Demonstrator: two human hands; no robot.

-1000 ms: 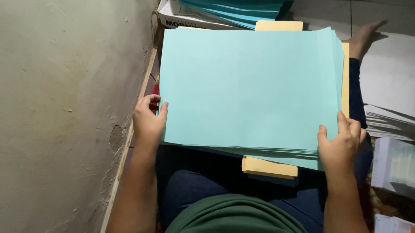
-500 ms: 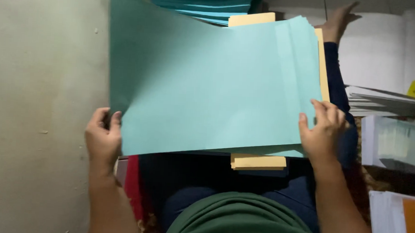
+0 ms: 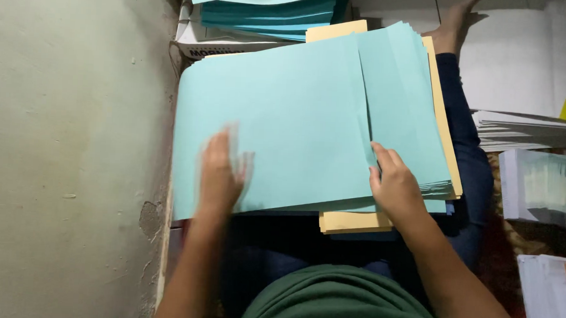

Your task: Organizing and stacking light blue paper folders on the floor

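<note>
A stack of light blue paper sheets [image 3: 412,114] rests on my lap over yellow sheets [image 3: 350,220]. One blue sheet [image 3: 284,121] is folded over to the left and lies flat. My left hand [image 3: 220,175], blurred by motion, lies flat on that folded sheet with fingers spread. Fingers of my right hand [image 3: 393,183] press on the crease where the folded sheet meets the stack.
A grey-green wall [image 3: 67,143] stands close on the left. A darker teal paper pile [image 3: 270,15] on a box sits ahead. White paper stacks [image 3: 526,128] and wrapped bundles [image 3: 542,186] lie to the right. My bare foot [image 3: 454,26] is at top right.
The top blue sheet, lifted by my left hand half a second ago, now lies folded flat to the left. My left hand has let go and moved onto it.
</note>
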